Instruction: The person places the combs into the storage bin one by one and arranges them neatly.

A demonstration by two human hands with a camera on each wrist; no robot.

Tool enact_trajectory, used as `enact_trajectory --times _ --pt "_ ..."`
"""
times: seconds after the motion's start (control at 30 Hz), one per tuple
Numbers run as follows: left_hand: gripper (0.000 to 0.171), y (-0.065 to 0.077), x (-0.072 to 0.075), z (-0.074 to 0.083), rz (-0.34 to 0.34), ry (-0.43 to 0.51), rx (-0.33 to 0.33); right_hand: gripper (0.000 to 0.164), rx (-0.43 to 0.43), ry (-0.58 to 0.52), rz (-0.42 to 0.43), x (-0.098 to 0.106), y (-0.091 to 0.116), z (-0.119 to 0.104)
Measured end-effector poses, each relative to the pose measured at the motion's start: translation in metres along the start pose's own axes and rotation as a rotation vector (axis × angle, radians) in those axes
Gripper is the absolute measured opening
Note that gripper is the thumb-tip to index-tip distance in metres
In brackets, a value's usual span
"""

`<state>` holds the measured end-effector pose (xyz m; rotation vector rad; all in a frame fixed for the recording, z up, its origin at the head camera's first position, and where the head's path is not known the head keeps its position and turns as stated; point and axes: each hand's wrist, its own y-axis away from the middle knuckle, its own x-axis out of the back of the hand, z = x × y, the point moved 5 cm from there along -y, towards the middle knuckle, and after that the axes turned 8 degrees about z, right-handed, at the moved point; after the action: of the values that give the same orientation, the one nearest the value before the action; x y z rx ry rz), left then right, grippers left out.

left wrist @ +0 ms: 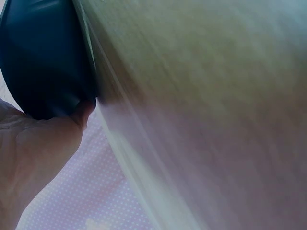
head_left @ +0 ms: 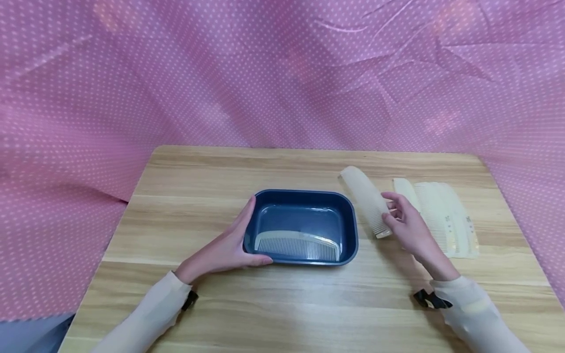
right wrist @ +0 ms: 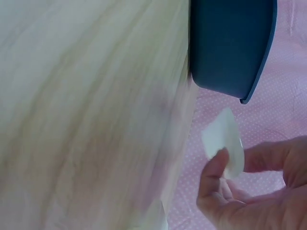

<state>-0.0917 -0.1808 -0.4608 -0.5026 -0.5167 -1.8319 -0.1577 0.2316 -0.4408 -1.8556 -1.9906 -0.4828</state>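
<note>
A deep blue rectangular tray sits on the wooden table, with one pale comb lying along its near side. My left hand holds the tray's left end, thumb at the near rim and fingers up the left side. In the left wrist view the thumb touches the tray's wall. Just right of the tray, my right hand pinches a second pale comb near its lower end, raised and tilted. The right wrist view shows this comb between thumb and fingers, apart from the tray.
Several overlapping pale combs lie on the table to the right of my right hand, partly hidden by it. Pink dotted cloth hangs behind the wooden table and along its sides.
</note>
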Motion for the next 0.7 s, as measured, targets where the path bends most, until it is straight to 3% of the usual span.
enact_trajectory --times 0.27,0.53,0.7 --pt "0.142 -0.001 0.0 0.001 -0.005 -0.004 -0.007 0.05 -0.089 -0.207 0.055 -0.001 0.0 -0.001" --pt "0.142 0.0 0.0 0.001 -0.001 -0.007 -0.008 0.042 -0.029 -0.294 0.078 -0.011 0.005 -0.019" --pt "0.142 0.0 0.0 0.0 0.0 -0.013 0.003 0.041 -0.014 -0.292 0.075 -0.022 0.009 -0.025"
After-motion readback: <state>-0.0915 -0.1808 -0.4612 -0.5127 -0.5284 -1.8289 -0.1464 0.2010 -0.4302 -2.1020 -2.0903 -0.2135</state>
